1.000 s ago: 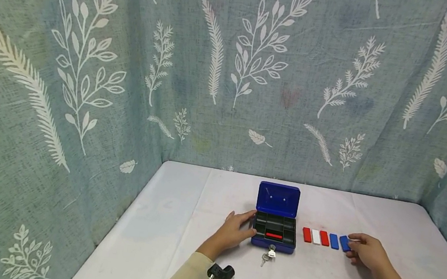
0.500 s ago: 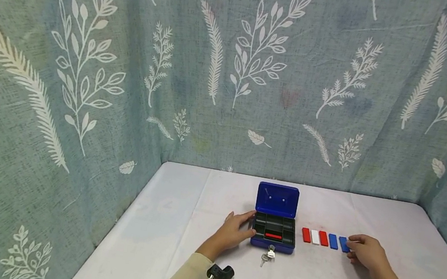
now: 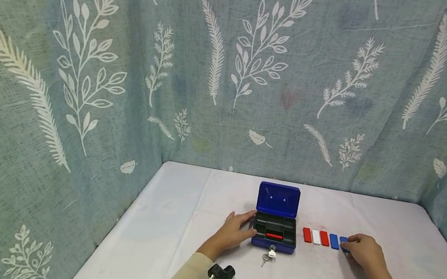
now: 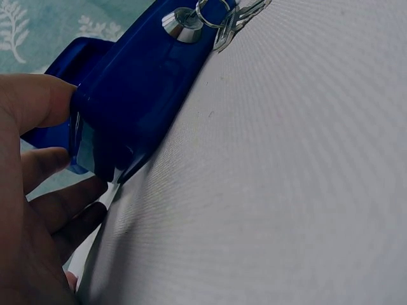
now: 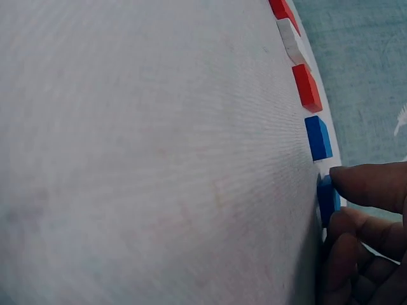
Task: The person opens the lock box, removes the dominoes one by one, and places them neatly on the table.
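A blue cash box (image 3: 272,245) stands with its lid (image 3: 278,199) raised, showing a black compartment tray (image 3: 275,222). One red block (image 3: 274,236) lies in the tray's front middle compartment. My left hand (image 3: 231,232) rests against the box's left side, thumb near the front corner and relaxed fingers along the side. To the right is a row of blocks; at its right end my right hand (image 3: 366,253) pinches a blue block (image 5: 328,202) between thumb and fingers. That block is on or just at the cloth, partly covered by the fingers.
Left of the held block lie another blue block (image 3: 334,241), a red block (image 3: 324,238), a white block (image 3: 316,237) and a further red block (image 3: 307,235). Keys (image 3: 266,259) hang from the box's lock. A patterned curtain (image 3: 218,61) surrounds the white table (image 3: 181,191).
My right hand has shifted slightly left over the rightmost blue block, covering more of it. That block, tilted earlier, now stands straighter in the row. The left hand has stayed at the box.
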`<action>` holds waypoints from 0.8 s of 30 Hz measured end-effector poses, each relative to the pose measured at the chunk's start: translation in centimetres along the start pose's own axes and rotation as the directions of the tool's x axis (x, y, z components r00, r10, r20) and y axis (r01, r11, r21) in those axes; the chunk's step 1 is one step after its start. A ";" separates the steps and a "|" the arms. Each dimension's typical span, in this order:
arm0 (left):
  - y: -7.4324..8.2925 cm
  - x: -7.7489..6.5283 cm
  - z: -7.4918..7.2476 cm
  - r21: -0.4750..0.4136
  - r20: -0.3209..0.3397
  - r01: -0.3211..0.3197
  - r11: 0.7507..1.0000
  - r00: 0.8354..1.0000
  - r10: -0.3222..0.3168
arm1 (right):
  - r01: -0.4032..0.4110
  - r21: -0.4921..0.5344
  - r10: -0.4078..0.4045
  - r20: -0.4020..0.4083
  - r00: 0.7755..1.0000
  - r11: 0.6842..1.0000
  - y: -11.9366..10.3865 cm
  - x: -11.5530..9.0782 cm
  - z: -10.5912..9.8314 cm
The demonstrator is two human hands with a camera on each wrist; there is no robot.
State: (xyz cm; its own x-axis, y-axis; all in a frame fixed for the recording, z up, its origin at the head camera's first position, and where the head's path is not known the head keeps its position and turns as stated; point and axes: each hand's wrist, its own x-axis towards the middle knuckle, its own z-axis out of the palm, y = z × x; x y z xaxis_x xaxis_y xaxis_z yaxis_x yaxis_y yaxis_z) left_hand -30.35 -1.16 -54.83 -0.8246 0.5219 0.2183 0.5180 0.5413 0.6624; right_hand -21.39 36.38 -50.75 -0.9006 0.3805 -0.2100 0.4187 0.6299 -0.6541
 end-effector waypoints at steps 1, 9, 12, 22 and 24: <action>0.0 0.0 0.0 -0.002 -0.002 -0.002 1.000 1.000 0.002 | 0.000 0.001 0.000 -0.002 1.000 1.000 0.0 0.0 0.0; 0.2 0.0 -0.1 0.006 0.000 0.003 1.000 1.000 -0.003 | -0.003 0.007 0.003 0.005 1.000 1.000 0.2 0.1 0.0; 0.2 0.0 -0.1 0.008 0.001 0.000 1.000 1.000 0.000 | -0.011 0.020 0.011 0.009 1.000 1.000 0.4 0.1 -0.1; -0.1 0.2 0.0 0.017 0.001 0.002 1.000 1.000 -0.002 | -0.027 0.080 0.027 0.002 1.000 0.996 0.5 -0.4 -0.4; -0.2 0.1 0.1 0.023 0.002 0.004 1.000 1.000 -0.004 | -0.029 0.093 0.029 0.002 1.000 0.995 0.5 -0.7 -0.5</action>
State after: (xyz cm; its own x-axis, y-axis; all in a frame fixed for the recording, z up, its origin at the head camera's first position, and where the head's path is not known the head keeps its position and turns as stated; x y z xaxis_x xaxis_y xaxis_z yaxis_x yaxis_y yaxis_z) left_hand -30.55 -1.14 -54.97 -0.8261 0.5211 0.2143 0.5199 0.5581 0.6467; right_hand -20.48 36.69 -50.56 -0.8885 0.3972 -0.2297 0.4316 0.5534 -0.7124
